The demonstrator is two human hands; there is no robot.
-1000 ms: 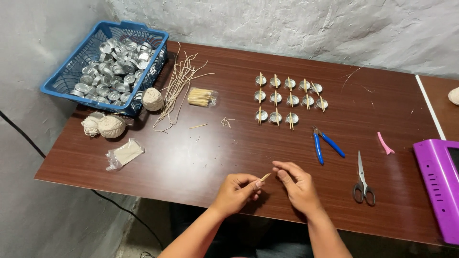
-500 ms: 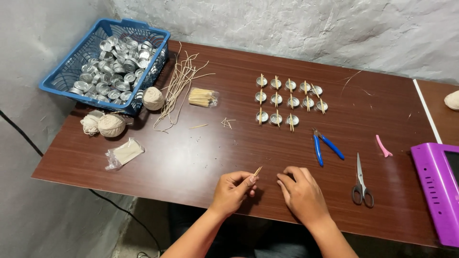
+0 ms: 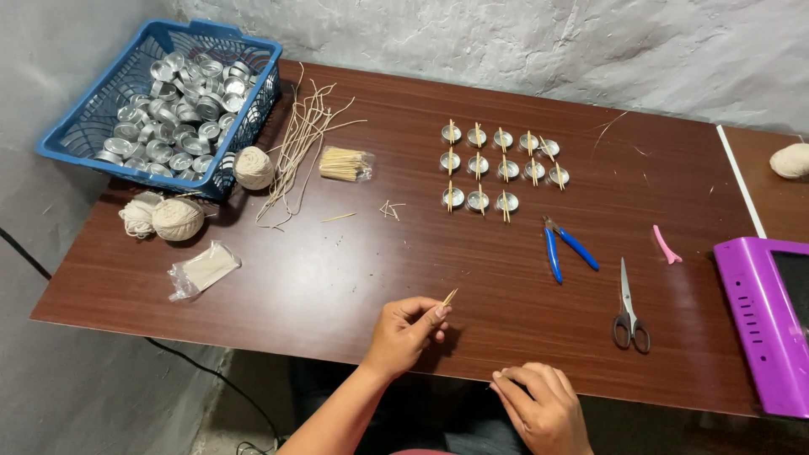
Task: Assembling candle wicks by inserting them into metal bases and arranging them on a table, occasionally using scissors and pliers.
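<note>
Now pinched in left hand [image 3: 403,330] fingertips near the table [image 3: 337,278] front edge: thin sticks [image 3: 450,297], tips slanting up and right. Right hand [image 3: 539,406] empty, loosely curled, lower right, just apart. Rows of small metal cups [image 3: 502,166] well beyond.

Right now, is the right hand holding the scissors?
No, the right hand rests at the table edge, while the scissors lie untouched on the table farther right.

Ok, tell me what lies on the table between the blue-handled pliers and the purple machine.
In the head view, scissors and a small pink clip lie between the pliers and the purple machine; the rest is bare table.
</note>
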